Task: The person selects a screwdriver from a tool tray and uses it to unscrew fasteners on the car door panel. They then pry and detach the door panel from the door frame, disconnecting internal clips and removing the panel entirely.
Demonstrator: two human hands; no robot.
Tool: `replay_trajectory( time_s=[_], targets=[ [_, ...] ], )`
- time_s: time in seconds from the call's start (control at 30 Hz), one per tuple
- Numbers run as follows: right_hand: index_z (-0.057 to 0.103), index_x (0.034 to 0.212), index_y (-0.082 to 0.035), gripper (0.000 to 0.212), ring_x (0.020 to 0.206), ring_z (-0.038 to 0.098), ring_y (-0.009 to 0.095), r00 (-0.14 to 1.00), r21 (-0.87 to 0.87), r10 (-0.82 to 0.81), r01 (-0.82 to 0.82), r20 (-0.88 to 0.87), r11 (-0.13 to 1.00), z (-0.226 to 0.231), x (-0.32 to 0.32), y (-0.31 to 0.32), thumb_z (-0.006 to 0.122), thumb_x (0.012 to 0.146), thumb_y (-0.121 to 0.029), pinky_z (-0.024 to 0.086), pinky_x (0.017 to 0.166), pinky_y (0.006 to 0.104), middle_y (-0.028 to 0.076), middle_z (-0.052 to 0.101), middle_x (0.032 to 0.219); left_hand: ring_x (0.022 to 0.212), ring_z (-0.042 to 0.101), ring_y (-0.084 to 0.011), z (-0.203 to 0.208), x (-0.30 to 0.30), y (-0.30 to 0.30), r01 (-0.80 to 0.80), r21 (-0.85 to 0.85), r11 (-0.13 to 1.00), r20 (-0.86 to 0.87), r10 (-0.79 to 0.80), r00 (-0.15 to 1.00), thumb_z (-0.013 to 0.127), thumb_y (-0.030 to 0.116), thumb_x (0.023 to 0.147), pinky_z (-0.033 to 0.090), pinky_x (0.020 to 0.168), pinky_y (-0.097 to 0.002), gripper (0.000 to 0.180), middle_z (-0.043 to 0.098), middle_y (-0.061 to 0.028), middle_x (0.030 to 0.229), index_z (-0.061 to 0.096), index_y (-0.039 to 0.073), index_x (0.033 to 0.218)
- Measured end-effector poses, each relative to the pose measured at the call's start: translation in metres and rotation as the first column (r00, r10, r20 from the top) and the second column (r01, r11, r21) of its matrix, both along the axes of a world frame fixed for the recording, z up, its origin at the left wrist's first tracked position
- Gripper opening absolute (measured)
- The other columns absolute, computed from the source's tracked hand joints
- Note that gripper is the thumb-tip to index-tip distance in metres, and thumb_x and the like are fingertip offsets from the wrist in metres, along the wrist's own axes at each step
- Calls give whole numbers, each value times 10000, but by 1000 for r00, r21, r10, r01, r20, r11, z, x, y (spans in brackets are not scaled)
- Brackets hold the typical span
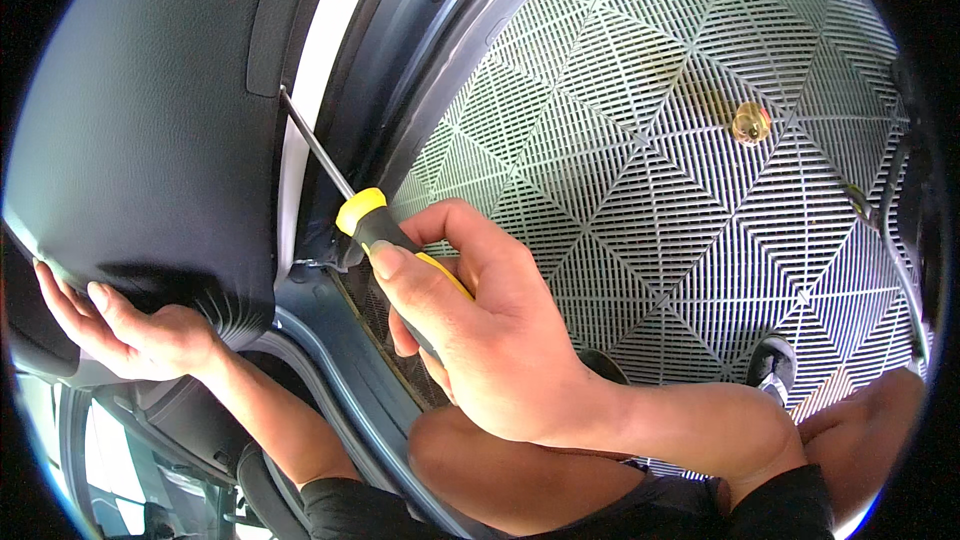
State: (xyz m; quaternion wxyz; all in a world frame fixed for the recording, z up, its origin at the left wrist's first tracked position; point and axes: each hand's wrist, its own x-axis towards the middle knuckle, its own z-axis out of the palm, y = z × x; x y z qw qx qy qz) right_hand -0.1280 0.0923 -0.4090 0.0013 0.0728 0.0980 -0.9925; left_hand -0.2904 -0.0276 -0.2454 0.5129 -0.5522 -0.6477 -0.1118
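My right hand [490, 310] is wrapped round the black-and-yellow handle of a screwdriver [320, 153], thumb along the grip. The metal shaft slants up and left, and its tip meets the edge of a narrow trim cover [272, 20] on the black grained car panel [160, 90]. Whether the tip is in the gap or only touching it, I cannot tell. At the lower end of this panel, my left hand [160, 340] lies palm up with thumb and fingers apart, against its underside or just below it. No tool shows in it.
A white strip [322, 40] and the blue-grey car body frame [400, 50] run beside the panel. On the slatted floor tiles [640, 200] stands an amber see-through object [752, 123]. A dark cable [895, 240] hangs at far right. My bent knee and shoe [772, 362] are below.
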Motion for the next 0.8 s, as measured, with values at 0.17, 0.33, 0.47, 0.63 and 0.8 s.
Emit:
replay_trajectory(
  time_s=[0.17,0.33,0.47,0.63,0.8],
  targets=[
    [498,1099,-16,217,528,551,85,948,338,-309,317,-79,886,-8,-6,-25,634,1012,-160,413,479,254,62,620,689,1320,544,-280,3,6,1,42,38,998,30,-43,999,486,29,979,370,1159,-397,434,578,-202,1431,561,-78,1393],
    [465,1098,8,247,595,657,181,905,633,-404,393,-136,667,11,3,-6,652,975,-95,492,535,310,120,635,708,1281,576,-268,6,2,-9,15,20,1000,-25,-14,1000,526,10,988,391,1142,-383,406,609,-197,1395,572,-77,1382],
    [459,1101,27,268,602,674,209,934,631,-345,323,-92,705,18,6,-2,651,974,-109,500,539,316,131,639,713,1248,590,-254,3,2,-13,31,7,1000,-6,-31,1000,532,2,990,403,1128,-376,378,623,-195,1375,595,-77,1355],
    [515,1064,36,284,471,532,130,991,63,-78,72,106,995,30,8,3,616,1022,-225,414,442,274,86,617,707,1214,602,-240,-14,13,-10,113,120,986,106,-125,986,561,-14,980,421,1106,-371,332,656,-175,1326,632,-75,1299],
    [544,1054,36,293,412,448,72,987,-127,-34,54,155,990,37,9,-5,601,1039,-251,352,388,236,77,602,700,1199,608,-232,5,5,-30,12,41,999,41,-13,999,590,6,983,430,1095,-364,340,662,-164,1316,614,-71,1314]
  ],
)
